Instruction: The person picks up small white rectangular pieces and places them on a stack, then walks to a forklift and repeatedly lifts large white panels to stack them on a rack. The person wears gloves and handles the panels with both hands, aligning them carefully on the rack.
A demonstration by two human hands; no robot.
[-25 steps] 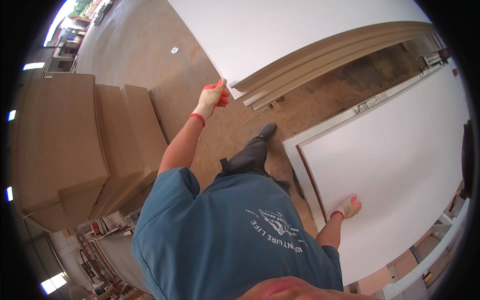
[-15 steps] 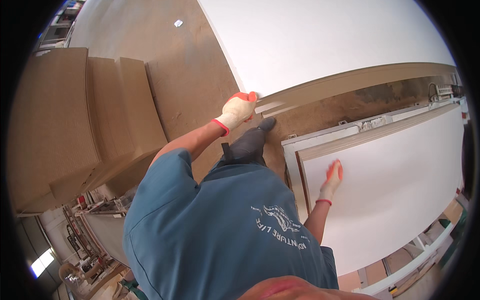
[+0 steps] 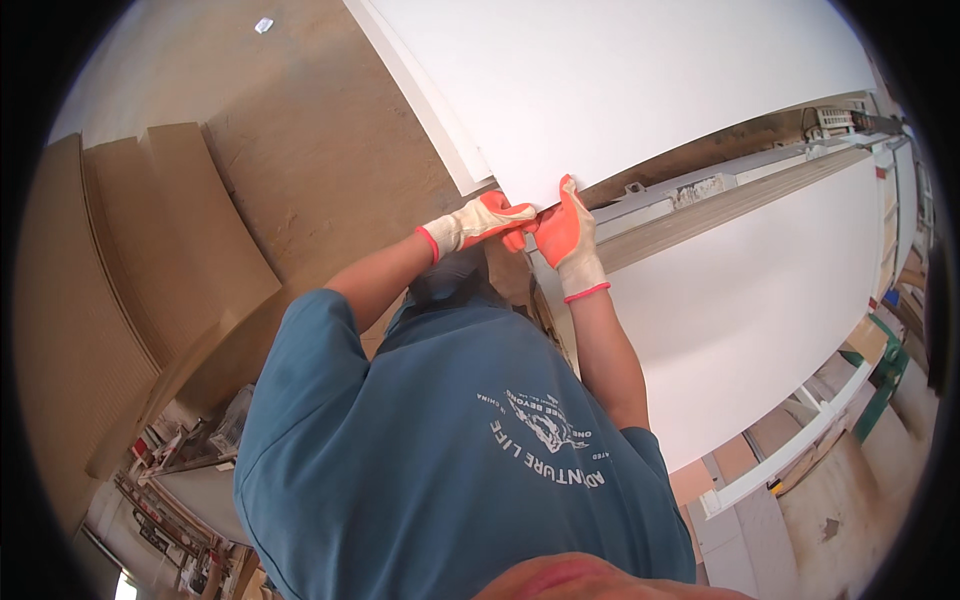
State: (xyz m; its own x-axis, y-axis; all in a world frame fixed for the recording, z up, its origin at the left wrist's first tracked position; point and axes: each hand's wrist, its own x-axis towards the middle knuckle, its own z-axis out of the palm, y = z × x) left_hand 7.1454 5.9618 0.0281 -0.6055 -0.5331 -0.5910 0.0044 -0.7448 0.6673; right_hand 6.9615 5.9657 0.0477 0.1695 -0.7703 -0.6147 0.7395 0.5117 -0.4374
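Note:
A large white panel (image 3: 640, 90) spans the top of the view, its near corner between my two gloved hands. My left hand (image 3: 485, 222), in a cream and orange glove, is closed at that corner, fingers curled at its edge. Close beside it, almost touching, my right hand (image 3: 570, 235) grips the panel's near edge, thumb on the upper face and the other fingers partly hidden underneath. Another white panel (image 3: 415, 85) lies under the held one and shows along its left side.
On the right, a stack of white-faced boards (image 3: 740, 290) rests beside a pale metal frame (image 3: 690, 190). Brown corrugated cardboard sheets (image 3: 190, 220) stand at the left. A small white scrap (image 3: 264, 25) lies on the brown floor (image 3: 310, 130).
My right hand has moved from above the right stack to the panel's corner, beside my left. The top panel has shifted right over the one below, and the view has turned somewhat.

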